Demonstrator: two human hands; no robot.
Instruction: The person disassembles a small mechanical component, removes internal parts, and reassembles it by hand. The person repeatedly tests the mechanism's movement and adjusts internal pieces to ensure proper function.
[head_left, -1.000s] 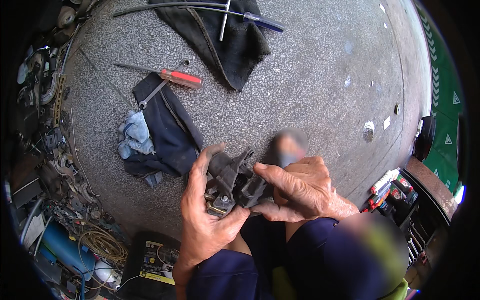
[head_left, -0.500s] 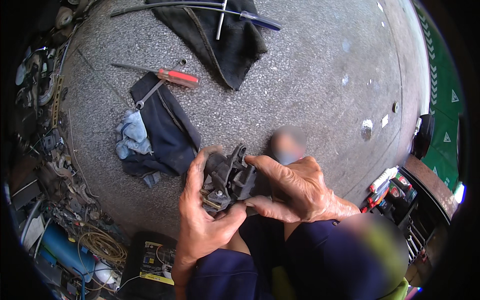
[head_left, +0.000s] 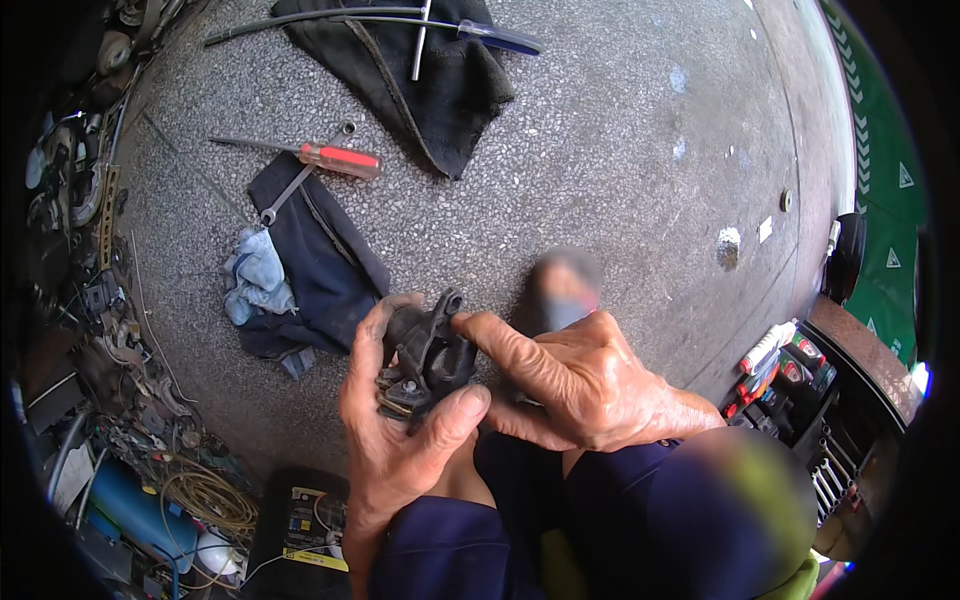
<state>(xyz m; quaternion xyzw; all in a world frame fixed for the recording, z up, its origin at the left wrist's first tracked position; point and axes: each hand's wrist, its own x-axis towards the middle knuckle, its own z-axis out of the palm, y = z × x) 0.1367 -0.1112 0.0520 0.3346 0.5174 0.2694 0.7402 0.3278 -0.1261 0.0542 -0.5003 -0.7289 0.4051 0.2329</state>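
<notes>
Greasy black metal part [head_left: 428,355] sat low centre of the frame, left hand [head_left: 395,440] in a closed grip around it, right hand [head_left: 585,385] pinching its top; oily, perhaps loose pieces could slip onto the stone floor [head_left: 620,180].

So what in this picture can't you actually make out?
- Head view: the lower part of the dark metal part is covered by the left hand and right hand.
- A blurred patch on the floor hides whatever is behind the right hand.
- The tool tray at the right rim is small and bent by the lens; its tools cannot be told apart.
- The clutter along the left rim is dark and cut off.
</notes>
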